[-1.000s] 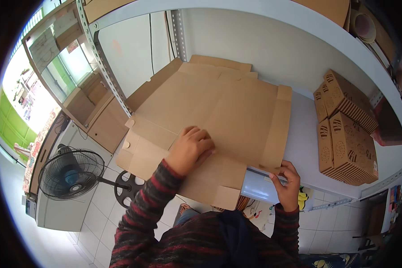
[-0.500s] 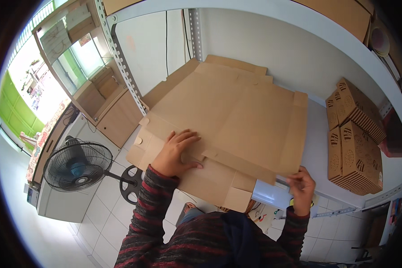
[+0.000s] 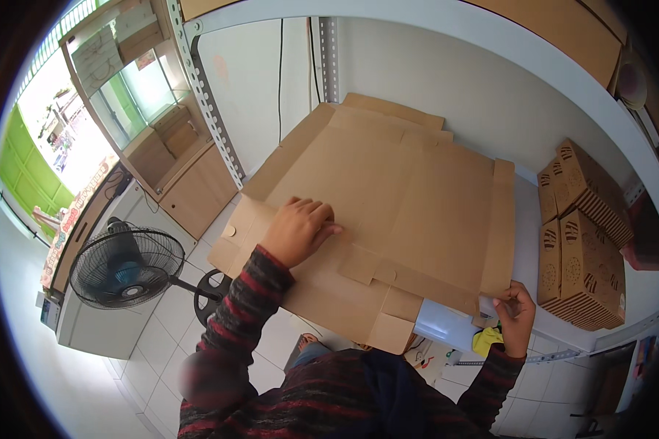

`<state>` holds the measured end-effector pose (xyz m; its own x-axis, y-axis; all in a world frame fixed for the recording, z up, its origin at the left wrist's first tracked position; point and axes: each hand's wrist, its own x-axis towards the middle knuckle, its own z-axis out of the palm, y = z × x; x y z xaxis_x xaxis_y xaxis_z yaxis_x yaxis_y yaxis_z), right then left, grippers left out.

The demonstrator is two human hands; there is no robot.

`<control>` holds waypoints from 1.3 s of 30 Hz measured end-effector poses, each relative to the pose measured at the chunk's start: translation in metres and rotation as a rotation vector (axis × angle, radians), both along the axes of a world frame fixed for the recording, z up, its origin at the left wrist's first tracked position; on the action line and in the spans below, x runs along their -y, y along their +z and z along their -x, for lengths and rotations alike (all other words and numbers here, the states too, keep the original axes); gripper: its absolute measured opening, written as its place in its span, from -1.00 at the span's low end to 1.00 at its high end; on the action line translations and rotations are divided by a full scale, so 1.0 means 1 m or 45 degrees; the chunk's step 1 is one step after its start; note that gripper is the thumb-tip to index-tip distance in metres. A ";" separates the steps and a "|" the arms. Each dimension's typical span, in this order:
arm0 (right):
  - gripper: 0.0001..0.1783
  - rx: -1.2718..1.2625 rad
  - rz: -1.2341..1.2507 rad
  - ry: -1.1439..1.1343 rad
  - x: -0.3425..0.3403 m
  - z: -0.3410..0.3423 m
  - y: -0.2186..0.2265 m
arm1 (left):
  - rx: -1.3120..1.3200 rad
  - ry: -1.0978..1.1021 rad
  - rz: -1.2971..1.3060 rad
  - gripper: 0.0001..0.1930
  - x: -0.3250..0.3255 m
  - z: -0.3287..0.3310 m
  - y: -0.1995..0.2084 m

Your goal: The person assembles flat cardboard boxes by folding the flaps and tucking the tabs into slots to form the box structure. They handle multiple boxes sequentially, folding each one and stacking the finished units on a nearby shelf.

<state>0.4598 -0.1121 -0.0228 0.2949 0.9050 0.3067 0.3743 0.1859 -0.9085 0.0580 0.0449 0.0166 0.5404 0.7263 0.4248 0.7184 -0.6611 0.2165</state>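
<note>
Stacked flat sheets of brown cardboard, cut and creased like unfolded boxes, lie before me. The upper cardboard sheet (image 3: 417, 197) partly covers a lower cardboard sheet (image 3: 337, 307), whose near flaps stick out towards me. At the near left edge of the upper one rests my left hand (image 3: 298, 230), its fingers curled together and thumb drawn in; what they grip, if anything, is hidden. My right hand (image 3: 516, 314) pinches the upper sheet's near right corner between thumb and fingers.
Bundles of folded printed boxes (image 3: 582, 241) stand at the right on the white shelf. A metal shelf beam (image 3: 432, 33) arches overhead. To the left are a black fan (image 3: 128, 263) and a wooden cabinet (image 3: 194, 186). Yellow cloth (image 3: 487, 340) hangs by my right wrist.
My left hand has gone from spread fingers to curled ones and moved a little up and right. The right hand, still at the corner, and the upper sheet's near edge have shifted slightly right.
</note>
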 end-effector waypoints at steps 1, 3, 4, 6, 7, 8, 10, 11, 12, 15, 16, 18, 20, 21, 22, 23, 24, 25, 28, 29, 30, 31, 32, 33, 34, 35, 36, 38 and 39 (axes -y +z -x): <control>-0.83 0.015 0.019 -0.001 -0.001 0.000 0.000 | -0.003 -0.007 -0.007 -0.78 -0.005 -0.003 0.002; -0.83 0.044 0.047 -0.006 -0.003 0.002 0.001 | -0.018 -0.009 -0.060 -0.75 -0.015 -0.008 0.003; -0.83 0.057 0.055 -0.009 -0.004 0.004 0.003 | -0.032 -0.004 -0.108 -0.73 -0.022 -0.010 0.000; -0.83 0.081 0.060 -0.018 -0.004 0.004 0.004 | -0.057 0.004 -0.198 -0.66 -0.033 -0.013 -0.015; -0.83 0.097 0.058 -0.017 -0.004 0.003 0.003 | -0.066 0.014 -0.241 -0.62 -0.040 -0.014 -0.029; -0.83 0.112 0.055 -0.016 -0.004 0.002 0.002 | -0.074 0.024 -0.285 -0.57 -0.044 -0.015 -0.036; -0.82 0.128 0.029 -0.002 -0.005 0.001 -0.001 | -0.096 0.044 -0.169 -0.51 -0.049 -0.013 -0.045; -0.81 0.135 0.016 0.004 -0.005 0.000 -0.002 | -0.106 0.052 -0.112 -0.48 -0.050 -0.012 -0.048; -0.81 0.142 0.013 0.000 -0.005 0.000 -0.002 | -0.076 0.050 -0.125 -0.45 -0.050 -0.011 -0.051; -0.80 0.171 0.019 -0.016 -0.006 0.002 -0.002 | 0.013 -0.009 -0.108 -0.36 -0.041 -0.012 -0.049; -0.80 0.184 0.015 -0.021 -0.006 0.002 -0.003 | 0.040 -0.062 -0.077 -0.33 -0.024 -0.015 -0.030; -0.79 0.203 0.011 -0.031 -0.005 0.002 -0.003 | 0.042 -0.135 -0.025 -0.28 0.010 -0.018 -0.001; -0.78 0.212 0.010 -0.028 -0.005 0.003 -0.002 | -0.006 -0.165 0.020 -0.27 0.037 -0.018 0.012; -0.77 0.206 -0.003 -0.024 -0.006 0.004 -0.001 | -0.037 -0.165 -0.008 -0.35 0.042 -0.018 0.008; -0.77 0.205 -0.015 -0.017 -0.006 0.005 0.000 | -0.064 -0.161 -0.036 -0.43 0.045 -0.018 0.002; -0.77 0.202 -0.026 -0.009 -0.006 0.006 0.000 | -0.091 -0.156 -0.063 -0.50 0.046 -0.017 -0.002; -0.76 0.173 -0.017 -0.013 -0.007 0.006 0.000 | -0.093 -0.182 -0.073 -0.58 0.043 -0.016 -0.003; -0.76 0.153 -0.009 -0.016 -0.007 0.006 0.000 | -0.086 -0.206 -0.085 -0.64 0.037 -0.016 -0.002; -0.76 0.165 0.002 -0.002 -0.007 0.004 -0.002 | 0.031 -0.226 -0.043 -0.78 0.018 -0.020 -0.008; -0.76 0.182 0.000 0.006 -0.007 0.003 -0.002 | 0.087 -0.225 -0.020 -0.81 0.011 -0.023 -0.011; -0.77 0.190 0.022 0.012 -0.007 0.003 -0.001 | 0.091 -0.204 -0.034 -0.81 0.003 -0.027 -0.016; -0.78 0.196 0.044 0.015 -0.006 0.003 0.001 | 0.091 -0.184 -0.048 -0.81 -0.004 -0.032 -0.018; -0.78 0.203 0.066 0.019 -0.004 0.003 0.003 | 0.092 -0.164 -0.061 -0.81 -0.008 -0.034 -0.019; -0.79 0.196 0.039 0.040 -0.004 0.004 0.005 | 0.086 -0.179 -0.030 -0.84 -0.009 -0.034 -0.018; -0.81 0.187 0.012 0.053 -0.004 0.005 0.007 | 0.077 -0.201 0.000 -0.86 -0.009 -0.035 -0.012; -0.82 0.177 -0.015 0.067 -0.004 0.005 0.009 | 0.068 -0.222 0.031 -0.89 -0.008 -0.036 -0.008; -0.82 0.023 0.029 0.106 -0.001 0.001 0.010 | 0.061 -0.273 0.016 -0.90 -0.006 -0.035 -0.008; -0.79 -0.282 0.101 0.182 0.001 -0.013 0.011 | 0.045 -0.378 -0.029 -0.92 0.003 -0.028 -0.008; -0.71 -0.436 0.105 0.146 -0.003 -0.019 0.011 | 0.080 -0.392 -0.050 -0.93 0.010 -0.027 -0.008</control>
